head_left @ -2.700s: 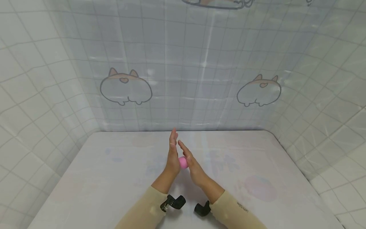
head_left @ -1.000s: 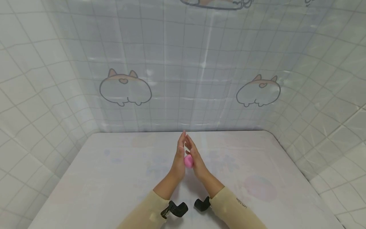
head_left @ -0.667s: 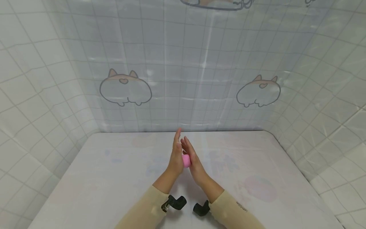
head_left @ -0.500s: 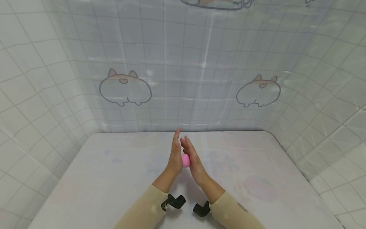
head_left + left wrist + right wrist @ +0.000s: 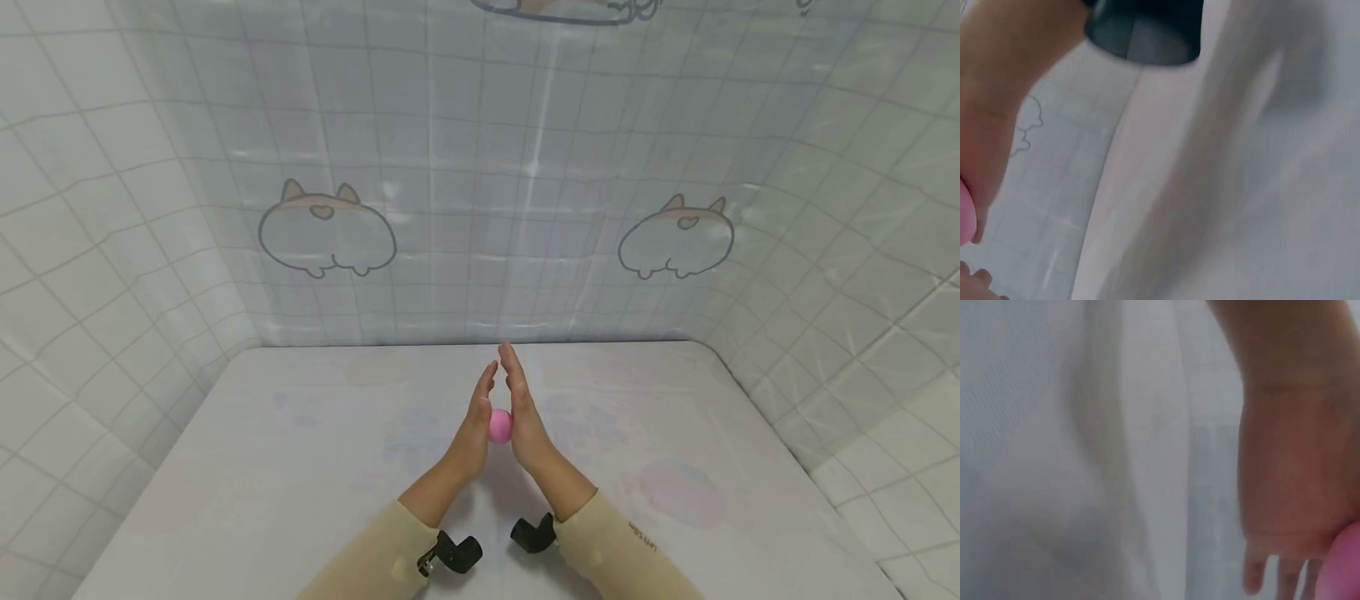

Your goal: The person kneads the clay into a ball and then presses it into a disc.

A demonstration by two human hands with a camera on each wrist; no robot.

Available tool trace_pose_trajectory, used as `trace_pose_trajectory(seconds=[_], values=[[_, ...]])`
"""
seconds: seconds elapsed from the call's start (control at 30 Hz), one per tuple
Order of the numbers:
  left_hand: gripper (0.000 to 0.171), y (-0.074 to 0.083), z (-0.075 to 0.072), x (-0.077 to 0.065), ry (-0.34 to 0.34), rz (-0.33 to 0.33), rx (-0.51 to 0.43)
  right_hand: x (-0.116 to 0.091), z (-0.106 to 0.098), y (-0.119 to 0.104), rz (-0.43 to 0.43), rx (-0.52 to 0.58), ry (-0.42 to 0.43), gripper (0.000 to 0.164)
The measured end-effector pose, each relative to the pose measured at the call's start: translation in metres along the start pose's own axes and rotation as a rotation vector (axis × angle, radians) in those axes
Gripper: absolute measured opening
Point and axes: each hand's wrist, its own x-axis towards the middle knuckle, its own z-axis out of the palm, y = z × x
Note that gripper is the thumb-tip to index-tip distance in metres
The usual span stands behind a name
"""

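Observation:
A smooth pink ball [image 5: 500, 426], like modelling clay, sits between two facing palms in the head view. My left hand [image 5: 472, 433] presses on its left side, fingers straight and pointing away from me. Against the other side lies the flat palm of my right hand [image 5: 528, 429], whose fingertips reach a little farther forward than the left ones. Part of the pink ball [image 5: 965, 215] shows at the left wrist view's edge, touching the palm. The right wrist view has the right palm [image 5: 1300, 481] with straight fingers below it and the ball at the lower corner.
Both hands are above a white table [image 5: 300, 483] with faint coloured prints. A grid-patterned curtain [image 5: 480, 208] with cartoon animal drawings stands behind it and along both sides. Black wrist cameras [image 5: 459, 554] stick out from the beige sleeves [image 5: 378, 550].
The hands have slid back and forth against each other. Since half a second ago, the left has drawn back, the right has gone forward, and the pink ball has shifted slightly right.

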Motion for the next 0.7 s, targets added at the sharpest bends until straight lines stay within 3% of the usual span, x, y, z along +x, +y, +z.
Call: trace_pose_trajectory(seconds=[0.13,0.3,0.53,0.7], values=[[0.072,0.003,0.004,-0.002,-0.035,-0.015,-0.133,0.003,-0.003,0.007,0.063,-0.027,-0.036,0.081],[0.076,0.005,0.006,-0.004,-0.026,0.038,-0.194,0.006,-0.005,0.016,0.106,-0.019,-0.081,0.085],[0.084,0.013,0.002,-0.002,0.108,0.124,-0.24,0.003,-0.005,0.023,0.196,-0.044,-0.142,0.085],[0.088,0.019,-0.003,0.004,0.242,0.145,-0.42,-0.002,-0.003,0.025,0.156,-0.092,-0.166,0.084]])
